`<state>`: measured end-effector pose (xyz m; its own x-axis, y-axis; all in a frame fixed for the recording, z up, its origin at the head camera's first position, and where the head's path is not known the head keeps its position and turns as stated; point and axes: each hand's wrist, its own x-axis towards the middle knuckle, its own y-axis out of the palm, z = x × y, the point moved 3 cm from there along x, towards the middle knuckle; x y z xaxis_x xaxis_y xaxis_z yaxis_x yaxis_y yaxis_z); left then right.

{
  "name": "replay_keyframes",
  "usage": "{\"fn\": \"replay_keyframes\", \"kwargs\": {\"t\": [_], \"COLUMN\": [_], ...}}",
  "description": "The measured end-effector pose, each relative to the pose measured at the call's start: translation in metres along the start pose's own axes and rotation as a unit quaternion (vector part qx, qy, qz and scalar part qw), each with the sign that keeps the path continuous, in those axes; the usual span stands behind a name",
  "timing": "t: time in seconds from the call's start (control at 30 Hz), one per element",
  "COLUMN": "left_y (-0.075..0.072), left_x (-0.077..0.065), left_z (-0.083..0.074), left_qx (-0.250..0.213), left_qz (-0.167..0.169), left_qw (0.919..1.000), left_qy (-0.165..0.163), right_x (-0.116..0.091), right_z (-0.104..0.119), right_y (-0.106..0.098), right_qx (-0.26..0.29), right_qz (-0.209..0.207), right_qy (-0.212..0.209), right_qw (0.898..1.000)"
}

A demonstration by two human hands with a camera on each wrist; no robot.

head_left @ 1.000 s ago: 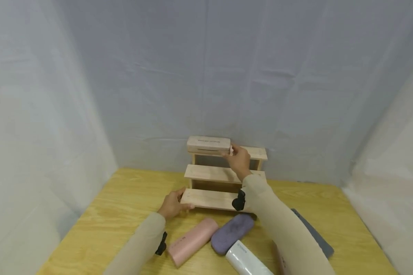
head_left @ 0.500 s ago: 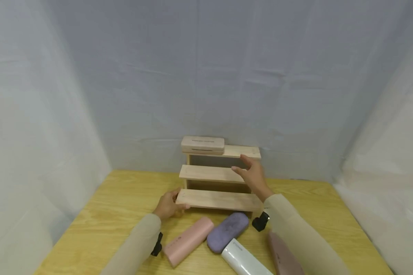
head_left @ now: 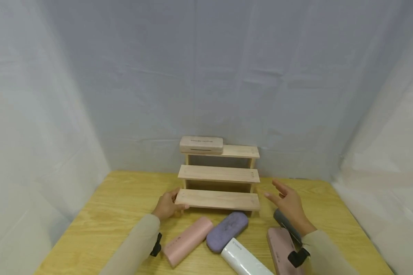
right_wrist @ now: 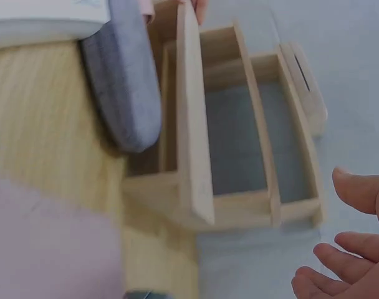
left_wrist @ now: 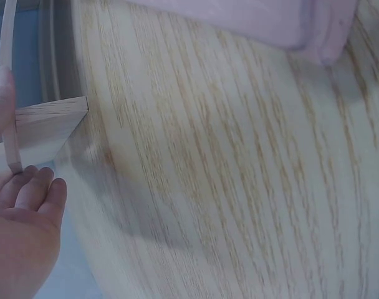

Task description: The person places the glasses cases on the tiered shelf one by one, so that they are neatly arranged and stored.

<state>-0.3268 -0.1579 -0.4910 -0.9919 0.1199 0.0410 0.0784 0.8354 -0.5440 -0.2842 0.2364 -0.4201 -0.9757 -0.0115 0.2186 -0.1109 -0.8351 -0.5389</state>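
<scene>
A three-step wooden display shelf (head_left: 217,199) stands at the table's back, with a beige glasses case (head_left: 201,145) lying on the left of its top step. My left hand (head_left: 166,205) grips the left end of the lowest step. The left wrist view shows the thumb above the board (left_wrist: 49,124) and fingers (left_wrist: 37,190) below it. Right of the shelf, my right hand (head_left: 290,206) hangs with fingers spread and holds nothing. Beneath it lie a dark grey case (head_left: 285,221) and a dusty-pink case (head_left: 280,248), both partly hidden by the hand and forearm.
In front of the shelf lie a pink case (head_left: 188,241), a purple case (head_left: 227,232) and a white case (head_left: 243,258), close together on the wooden table (head_left: 124,198). Pale sheeting (head_left: 206,76) hangs behind and at both sides.
My right hand has let go of the beige case on the top step and moved right and down, towards the table. The left hand keeps its hold on the shelf.
</scene>
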Motion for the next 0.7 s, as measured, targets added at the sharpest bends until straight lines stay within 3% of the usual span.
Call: {"fn": "replay_keyframes", "kwargs": {"t": [0.23, 0.43, 0.6, 0.7], "left_y": [0.0, 0.0, 0.0, -0.001], "left_x": [-0.001, -0.001, -0.001, 0.0], "left_z": [-0.002, -0.002, -0.002, -0.002], "left_qx": [-0.004, -0.015, -0.008, -0.002], "left_qz": [0.002, 0.005, 0.003, 0.001], "left_qw": [1.0, 0.9999, 1.0, 1.0], "left_qy": [-0.004, -0.003, -0.004, -0.004], "right_x": [-0.043, -0.077, -0.094, -0.098], "right_z": [-0.034, -0.069, -0.092, -0.1], "right_y": [-0.033, -0.052, -0.058, -0.059], "right_qx": [-0.037, -0.076, -0.077, -0.079], "right_qz": [-0.012, -0.018, 0.007, 0.02], "right_qy": [0.044, 0.107, 0.18, 0.202], "right_qw": [0.998, 0.991, 0.981, 0.976]}}
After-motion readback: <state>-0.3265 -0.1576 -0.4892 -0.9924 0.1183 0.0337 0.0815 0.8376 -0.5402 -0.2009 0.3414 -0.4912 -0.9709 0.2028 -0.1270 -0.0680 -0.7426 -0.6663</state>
